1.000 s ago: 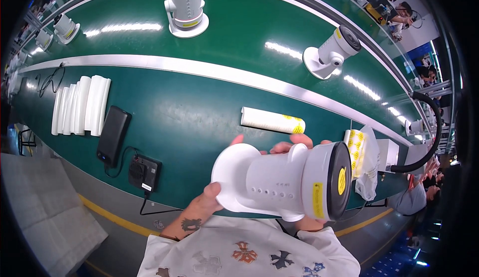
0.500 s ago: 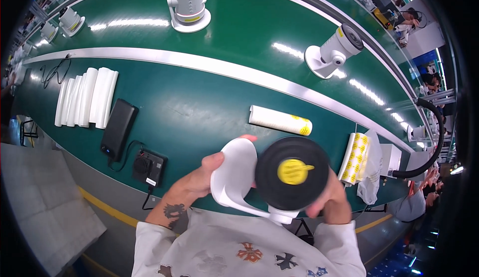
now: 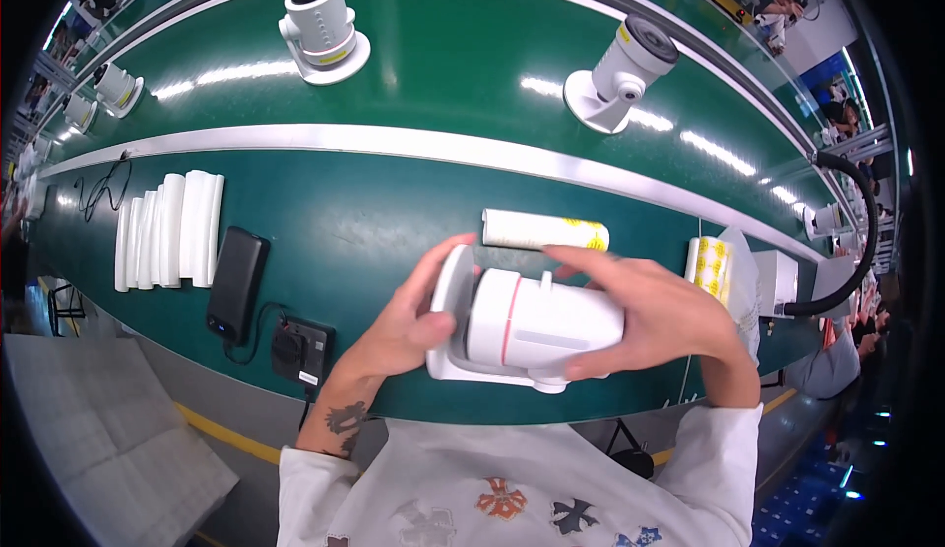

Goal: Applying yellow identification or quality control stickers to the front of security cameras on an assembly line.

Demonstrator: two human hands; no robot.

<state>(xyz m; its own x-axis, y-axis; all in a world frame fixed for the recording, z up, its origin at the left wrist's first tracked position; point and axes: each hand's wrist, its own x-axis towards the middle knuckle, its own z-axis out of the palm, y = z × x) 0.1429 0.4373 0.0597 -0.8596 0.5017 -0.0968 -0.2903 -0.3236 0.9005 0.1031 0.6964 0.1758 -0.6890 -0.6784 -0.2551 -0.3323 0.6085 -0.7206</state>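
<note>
A white cylindrical device (image 3: 532,322) on a swivelling stand lies sideways in front of me, with a thin pink ring around its body. My left hand (image 3: 406,325) is closed on the stand's round white base (image 3: 453,291), thumb on the near side. My right hand (image 3: 674,313) wraps around the other end of the body, fingers over the top and thumb below. The cylinder's dark end faces the base. Just beyond it, a white roll with yellow stickers (image 3: 532,229) rests on the green table, close to my right fingertips.
At the left lie several white rolled sheets (image 3: 172,227), a black power bank (image 3: 239,281) and a small black cabled device (image 3: 300,350). Similar white devices (image 3: 323,35) (image 3: 622,74) stand on the far green belt. At right are a yellow-stickered roll (image 3: 709,266) and a black hose (image 3: 856,252).
The device has been turned from showing its black face with the yellow sticker to lying sideways. My right hand has come over its body; my left still holds the base. The view has shifted slightly.
</note>
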